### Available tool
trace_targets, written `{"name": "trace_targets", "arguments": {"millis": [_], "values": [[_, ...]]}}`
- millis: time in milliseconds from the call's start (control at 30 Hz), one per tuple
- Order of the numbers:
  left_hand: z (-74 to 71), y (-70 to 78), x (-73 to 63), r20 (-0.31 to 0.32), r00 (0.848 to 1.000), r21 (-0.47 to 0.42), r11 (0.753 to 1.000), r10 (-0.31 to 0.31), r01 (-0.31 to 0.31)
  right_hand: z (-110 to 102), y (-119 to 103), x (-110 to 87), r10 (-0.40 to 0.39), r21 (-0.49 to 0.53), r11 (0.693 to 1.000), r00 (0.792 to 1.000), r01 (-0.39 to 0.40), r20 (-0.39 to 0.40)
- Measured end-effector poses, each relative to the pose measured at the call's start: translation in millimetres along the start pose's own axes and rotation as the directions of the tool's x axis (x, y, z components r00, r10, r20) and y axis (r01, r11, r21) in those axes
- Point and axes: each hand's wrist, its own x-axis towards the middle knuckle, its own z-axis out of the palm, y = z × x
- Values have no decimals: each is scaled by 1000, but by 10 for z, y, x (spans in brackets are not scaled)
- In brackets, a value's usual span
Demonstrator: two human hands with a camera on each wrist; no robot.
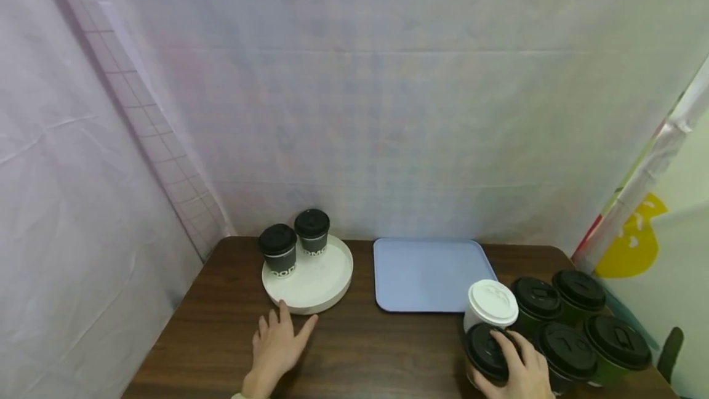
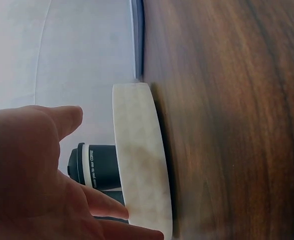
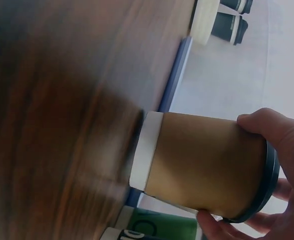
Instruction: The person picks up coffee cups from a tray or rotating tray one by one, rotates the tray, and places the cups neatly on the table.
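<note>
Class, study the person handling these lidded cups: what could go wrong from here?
1. The right hand grips the brown cup high up, near its black lid, so the lid might come loose if lifted there.
2. The white-lidded cup stands very close behind it; a sideways swing could knock it over.
3. The left hand has its fingertips at the rim of the white round tray; a push might jolt the two dark cups on it.

a pale curtain [image 1: 399, 97] (creased) hangs behind the table [image 1: 382, 356].
</note>
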Motion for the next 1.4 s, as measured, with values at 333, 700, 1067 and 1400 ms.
{"name": "trace_targets", "arguments": {"millis": [333, 700, 1067, 1400], "values": [[23, -1, 0, 2, 1000, -6, 1000, 1, -1, 24, 67, -51, -13, -147, 989, 983, -15, -184], [-12, 0, -5, 3, 1000, -15, 1000, -5, 5, -73, -125, -57, 74, -175, 980, 992, -90, -98], [-224, -137, 258, -120, 992, -43, 999, -28, 23, 679, -965, 273, -398, 126, 905, 913, 407, -92], [-203, -422, 515, -32, 998, -8, 998, -61, 61, 1522, -1938, 929, -515, 253, 850, 830, 462, 215]]}}
